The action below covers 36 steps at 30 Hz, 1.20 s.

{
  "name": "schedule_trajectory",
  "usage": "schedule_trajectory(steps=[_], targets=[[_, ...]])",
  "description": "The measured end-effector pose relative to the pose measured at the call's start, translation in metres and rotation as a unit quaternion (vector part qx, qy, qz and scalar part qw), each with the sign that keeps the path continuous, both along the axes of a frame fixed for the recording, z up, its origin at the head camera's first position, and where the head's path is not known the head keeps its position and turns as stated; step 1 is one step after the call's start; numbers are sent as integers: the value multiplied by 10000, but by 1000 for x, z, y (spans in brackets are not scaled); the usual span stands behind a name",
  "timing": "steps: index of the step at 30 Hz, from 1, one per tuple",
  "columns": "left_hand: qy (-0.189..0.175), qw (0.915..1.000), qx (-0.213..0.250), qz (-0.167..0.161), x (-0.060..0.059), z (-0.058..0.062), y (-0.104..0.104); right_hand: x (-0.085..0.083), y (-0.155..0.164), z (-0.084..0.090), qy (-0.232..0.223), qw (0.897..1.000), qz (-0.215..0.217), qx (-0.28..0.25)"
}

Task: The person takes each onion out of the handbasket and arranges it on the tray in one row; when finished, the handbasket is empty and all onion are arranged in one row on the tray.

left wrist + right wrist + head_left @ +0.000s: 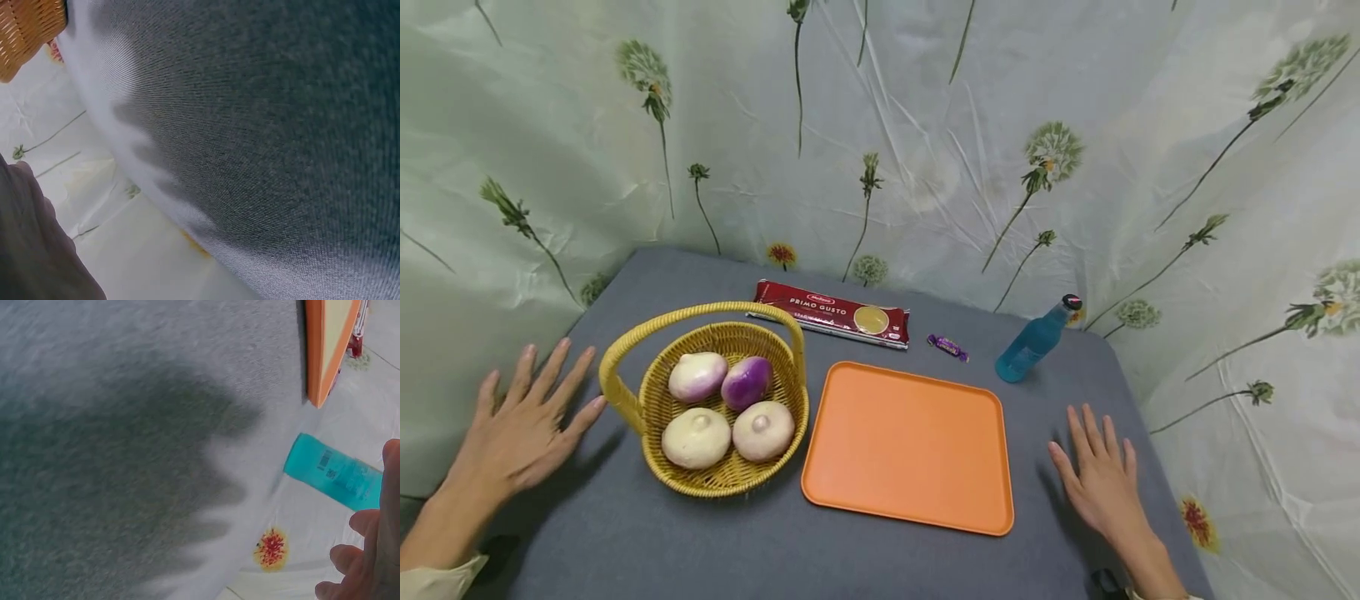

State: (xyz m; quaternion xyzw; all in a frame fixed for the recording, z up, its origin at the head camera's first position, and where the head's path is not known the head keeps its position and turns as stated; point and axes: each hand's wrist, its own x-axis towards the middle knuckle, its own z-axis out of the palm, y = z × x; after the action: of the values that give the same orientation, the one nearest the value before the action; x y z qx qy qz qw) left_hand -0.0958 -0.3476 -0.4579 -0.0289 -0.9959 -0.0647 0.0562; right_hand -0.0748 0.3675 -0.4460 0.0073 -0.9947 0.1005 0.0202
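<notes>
My left hand [523, 429] is spread with straight fingers over the left side of the table, its thumb tip close to the basket handle. A yellow wicker basket [722, 487] with a tall arched handle holds several round, white-and-purple turnip-like vegetables [696, 437]. On the other side, my right hand [1101, 479] has its fingers extended, to the right of an orange rectangular tray [910, 450]. Both hands hold nothing. Beyond the right hand stands a blue bottle [1032, 342] with a dark cap; the right wrist view also shows this bottle [331, 472] past the fingers.
A red spaghetti packet [831, 312] lies behind the basket and tray. Beside it is a small candy in a purple wrapper [948, 347]. Grey cloth covers the table [737, 550], and a pale curtain with dandelion prints [925, 167] hangs along its back and sides.
</notes>
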Motion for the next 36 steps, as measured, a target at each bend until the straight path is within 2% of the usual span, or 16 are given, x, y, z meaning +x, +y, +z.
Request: schedule_trajectory(steps=[6,13,15,18,22,27,31,36], targets=[[201,9997,6,-134,3,4,3,-4,-7,4,1,9999,80,-108],[481,9963,98,-710,6,12,6,-5,-17,5,63,9995,190,-245],[481,9947,222,-878,6,14,8,-6,-20,6,54,9993,223,-279],[515,9897,650,-1167,5,15,11,-8,-26,7,87,9992,266,-284],[548,9757,1404,-1592,2,12,17,-12,-35,8,132,9991,345,-212],[364,9556,2291,-1817,-2,7,26,-15,-46,9,205,9985,454,-213],[36,9295,3155,-1908,-4,4,35,-16,-56,9,365,9973,591,-230],[-262,8961,3892,-2117,-8,3,43,-17,-69,10,651,9938,862,-262]])
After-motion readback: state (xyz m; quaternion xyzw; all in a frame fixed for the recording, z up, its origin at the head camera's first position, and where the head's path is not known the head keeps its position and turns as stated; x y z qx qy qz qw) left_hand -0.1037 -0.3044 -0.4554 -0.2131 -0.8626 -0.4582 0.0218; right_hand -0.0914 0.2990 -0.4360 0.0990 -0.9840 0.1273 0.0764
